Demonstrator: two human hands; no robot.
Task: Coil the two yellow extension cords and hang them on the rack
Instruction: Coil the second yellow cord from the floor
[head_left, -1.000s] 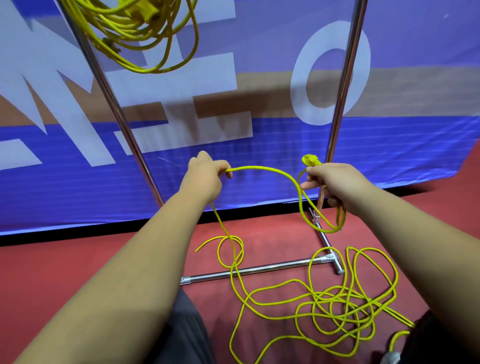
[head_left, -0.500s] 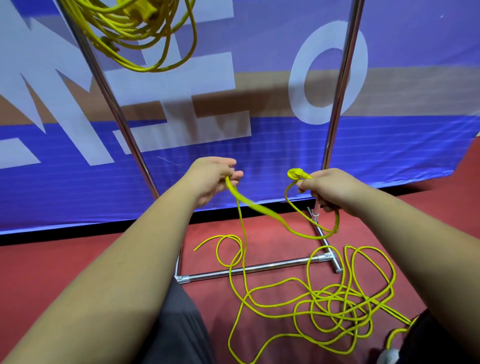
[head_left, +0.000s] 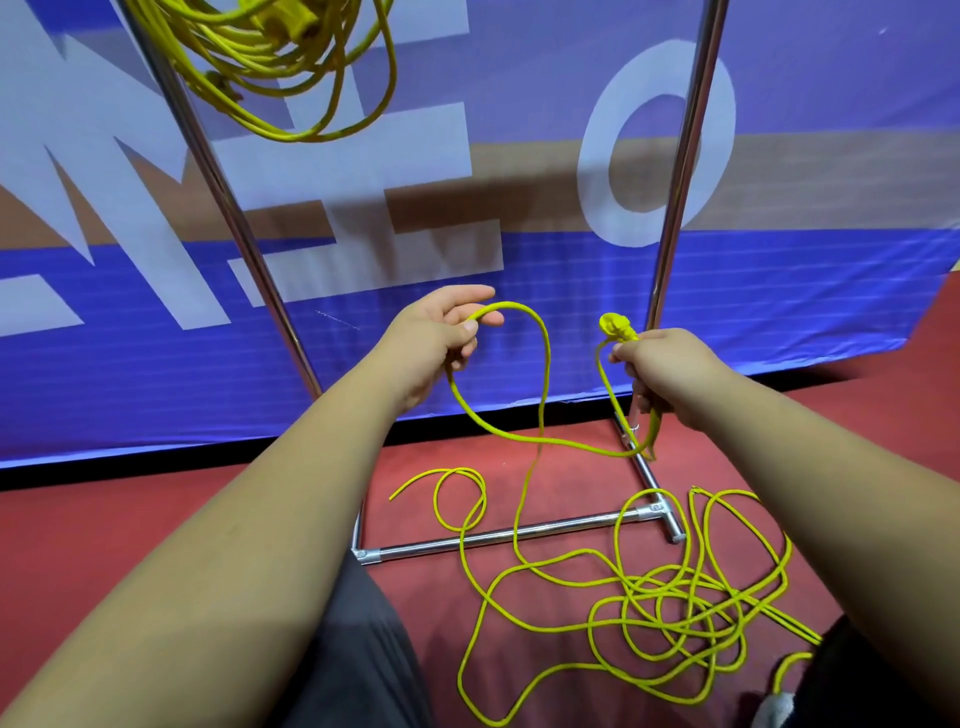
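One yellow extension cord (head_left: 291, 62) hangs coiled at the top left of the metal rack (head_left: 519, 532). A second yellow cord (head_left: 649, 618) lies in loose tangled loops on the red floor at the lower right. My right hand (head_left: 660, 371) grips this cord just below its yellow plug (head_left: 615, 327), with a short loop hanging under the fist. My left hand (head_left: 441, 338) pinches the cord between thumb and fingers, and an arch of cord rises from it and drops toward the floor. A slack span joins the two hands.
The rack's two chrome uprights (head_left: 680, 156) rise on either side of my hands, and its base bars lie on the red floor (head_left: 104, 545). A blue banner with large white letters (head_left: 779, 291) stands right behind the rack. My dark trouser legs (head_left: 363, 649) fill the bottom edge.
My left hand has moved up and left, lifting the cord into a taller arch. My right hand has stayed near the right upright with the plug.
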